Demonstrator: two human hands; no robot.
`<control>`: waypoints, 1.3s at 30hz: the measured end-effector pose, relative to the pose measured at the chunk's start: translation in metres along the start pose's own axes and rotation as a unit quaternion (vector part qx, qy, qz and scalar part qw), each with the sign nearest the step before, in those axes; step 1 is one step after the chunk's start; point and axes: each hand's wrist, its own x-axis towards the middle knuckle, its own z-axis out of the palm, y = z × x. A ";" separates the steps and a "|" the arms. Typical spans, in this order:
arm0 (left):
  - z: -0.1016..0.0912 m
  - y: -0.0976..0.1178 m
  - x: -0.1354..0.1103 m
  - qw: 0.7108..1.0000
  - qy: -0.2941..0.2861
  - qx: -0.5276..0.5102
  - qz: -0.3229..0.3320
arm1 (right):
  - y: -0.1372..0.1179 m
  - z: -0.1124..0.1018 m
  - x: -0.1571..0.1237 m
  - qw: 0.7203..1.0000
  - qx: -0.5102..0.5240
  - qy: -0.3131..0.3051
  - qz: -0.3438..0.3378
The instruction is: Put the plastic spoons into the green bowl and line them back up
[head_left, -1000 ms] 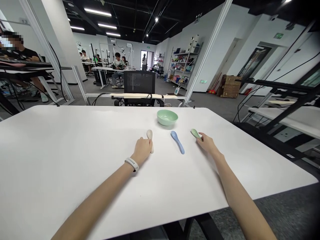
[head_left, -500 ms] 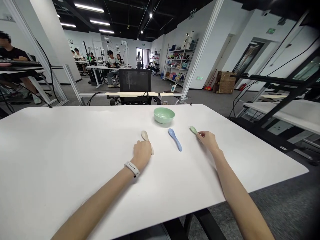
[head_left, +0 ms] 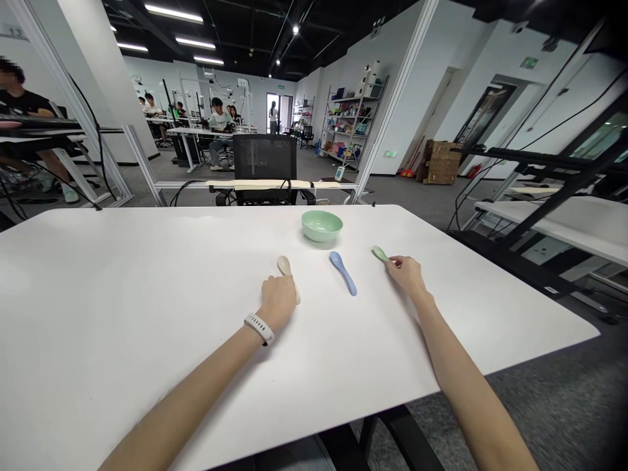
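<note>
My left hand (head_left: pixel 279 301), with a pale band on its wrist, is closed over the handle of a beige spoon (head_left: pixel 284 265). The spoon's bowl points away from me, and its handle end shows beyond the knuckles. My right hand (head_left: pixel 407 276) pinches the handle of a light green spoon (head_left: pixel 379 253), most of which the fingers hide. Between the two hands a blue spoon (head_left: pixel 343 273) lies on the table, untouched. Behind the spoons stands an upright green bowl (head_left: pixel 322 226).
The white table (head_left: pixel 147 275) fills the foreground. A black office chair (head_left: pixel 265 157) stands past its far edge, behind a metal frame bar. Several people sit at desks further back. To the right are a black frame and another white table (head_left: pixel 579 226).
Both hands stay on their spoons with hardly any movement. The whole view has shifted very slightly; the bowl and the blue spoon lie as before.
</note>
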 end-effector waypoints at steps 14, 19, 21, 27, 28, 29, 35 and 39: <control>0.006 -0.002 0.006 1.000 -0.010 0.021 0.012 | -0.004 -0.002 -0.002 1.000 -0.002 -0.004 0.023; 0.005 -0.003 0.005 0.999 -0.012 0.023 0.020 | -0.005 -0.002 -0.002 0.999 -0.016 -0.011 0.030; 0.004 -0.003 0.005 0.999 -0.013 0.023 0.022 | -0.007 -0.002 -0.003 0.999 -0.015 -0.011 0.031; 0.003 -0.003 0.005 0.999 -0.014 0.021 0.021 | -0.010 -0.005 -0.005 0.999 -0.006 -0.023 0.039; 0.003 -0.003 0.005 0.999 -0.014 0.020 0.020 | -0.010 -0.005 -0.005 0.999 -0.004 -0.025 0.040; 0.003 -0.002 0.005 1.000 -0.015 0.020 0.019 | -0.010 -0.005 -0.005 0.999 -0.003 -0.027 0.041; 0.001 0.000 0.003 0.999 -0.021 0.021 0.015 | -0.006 -0.003 -0.004 0.999 -0.001 -0.021 0.033; -0.001 0.001 0.001 0.999 -0.021 0.032 0.011 | -0.004 -0.002 -0.003 0.999 0.008 -0.018 0.037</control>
